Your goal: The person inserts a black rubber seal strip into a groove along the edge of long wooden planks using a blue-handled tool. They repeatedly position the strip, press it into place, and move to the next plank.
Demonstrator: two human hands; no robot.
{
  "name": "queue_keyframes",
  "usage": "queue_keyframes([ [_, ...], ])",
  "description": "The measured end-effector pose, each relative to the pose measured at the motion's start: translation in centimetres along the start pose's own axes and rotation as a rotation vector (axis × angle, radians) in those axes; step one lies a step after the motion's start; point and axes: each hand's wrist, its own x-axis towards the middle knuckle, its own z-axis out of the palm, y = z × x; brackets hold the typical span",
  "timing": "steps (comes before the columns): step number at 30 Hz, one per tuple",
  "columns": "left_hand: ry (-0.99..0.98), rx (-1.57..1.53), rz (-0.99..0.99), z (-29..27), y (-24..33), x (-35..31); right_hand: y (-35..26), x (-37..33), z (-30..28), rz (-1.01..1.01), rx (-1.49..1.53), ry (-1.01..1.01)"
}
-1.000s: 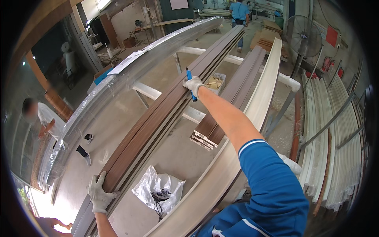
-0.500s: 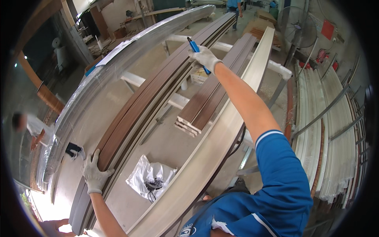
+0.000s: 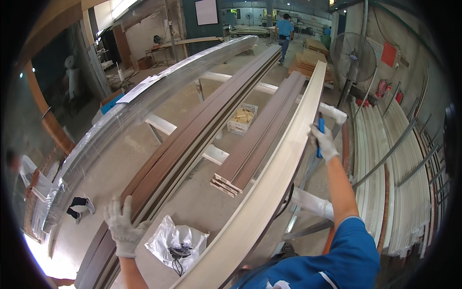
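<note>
My left hand (image 3: 124, 226), in a pale work glove, has its fingers spread at the near end of a stack of long brown planks (image 3: 192, 118). Whether the palm touches the planks is hard to tell. In my gloved right hand (image 3: 326, 143) is a slim blue tool with a dark tip (image 3: 320, 137), fingers wrapped round it. That hand is out to the right, beside a long cream board (image 3: 276, 178). Shorter brown planks (image 3: 250, 154) lie between the cream board and the long stack.
White-wrapped rack bars (image 3: 161, 124) carry the planks. A plastic-wrapped bundle (image 3: 144, 98) runs along the left. Below are a silvery bag (image 3: 178, 243) and a crate of wood pieces (image 3: 242, 119). A fan (image 3: 354, 58) and stacked pale profiles (image 3: 385, 168) stand right; a person (image 3: 284, 36) is farther off.
My right hand has swung from above the long brown planks to the right of the cream board, still gripping the blue tool. My left hand's fingers have spread. The view has tilted up.
</note>
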Motion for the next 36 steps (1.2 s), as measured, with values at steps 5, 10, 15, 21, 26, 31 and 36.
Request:
queue_keyframes([
  [5, -0.093, -0.521, 0.219, 2.8, 7.9, 3.3, 3.0, -3.7, -3.8, 0.113, -0.044, 0.217],
  [10, -0.065, -0.608, 0.4, 4.9, 18.2, 8.0, 3.6, -6.8, -4.5, 0.094, 0.032, 0.223],
  [15, -0.427, -0.447, 0.335, 4.8, 24.6, 12.3, 3.3, -7.4, -5.1, 0.085, -0.001, 0.179],
  [21, -0.533, -0.184, 0.283, 4.9, 28.4, 13.4, 3.4, -4.0, -5.5, 0.084, 0.056, 0.062],
  [26, -0.519, -0.213, 0.176, 5.5, 31.9, 14.2, 3.4, 0.7, -4.2, 0.149, 0.212, -0.216],
  [31, -0.53, -0.244, 0.159, 3.3, 33.1, 16.2, 4.1, 4.7, 0.2, 0.157, 0.486, -0.344],
  [36, -0.416, -0.28, 0.18, -3.8, 34.0, 18.3, 4.1, 10.4, 4.2, 0.307, 0.667, -0.305],
])
